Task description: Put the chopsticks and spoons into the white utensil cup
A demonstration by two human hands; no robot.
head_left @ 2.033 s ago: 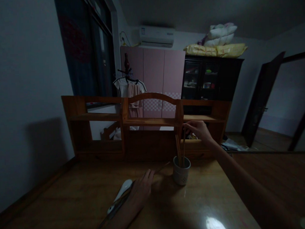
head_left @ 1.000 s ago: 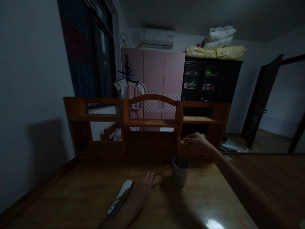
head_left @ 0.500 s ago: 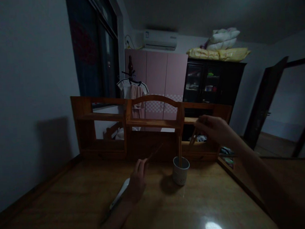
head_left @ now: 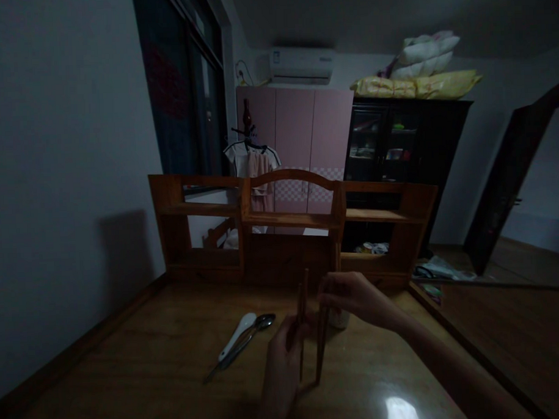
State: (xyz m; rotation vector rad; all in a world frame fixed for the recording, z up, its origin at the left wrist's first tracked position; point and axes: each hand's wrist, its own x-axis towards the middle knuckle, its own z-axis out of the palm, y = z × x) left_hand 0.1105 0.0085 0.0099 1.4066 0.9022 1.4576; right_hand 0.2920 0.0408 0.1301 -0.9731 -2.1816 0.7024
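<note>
Low over the desk, my left hand point(head_left: 282, 350) is closed around wooden chopsticks point(head_left: 302, 300) that stand nearly upright. Close beside it on the right, my right hand point(head_left: 349, 292) pinches more chopsticks point(head_left: 320, 355) near their upper end, and these point down toward the desktop. Behind the right hand, a pale cup point(head_left: 341, 320) is mostly hidden, so its contents cannot be seen. To the left of my hands, a white spoon point(head_left: 240, 333) lies on the desk next to a metal spoon point(head_left: 264, 322); the two are close together.
A wooden shelf unit point(head_left: 289, 220) runs along the back of the desk point(head_left: 174, 354). The wall point(head_left: 67, 180) borders the left side, and a raised wooden edge point(head_left: 449, 332) bounds the right. A bright light reflection shows at the front right.
My right hand has come down and left with its chopsticks, now in front of the cup. My left hand has shifted right, its chopsticks turned upright, uncovering the spoons. The view has shifted slightly.
</note>
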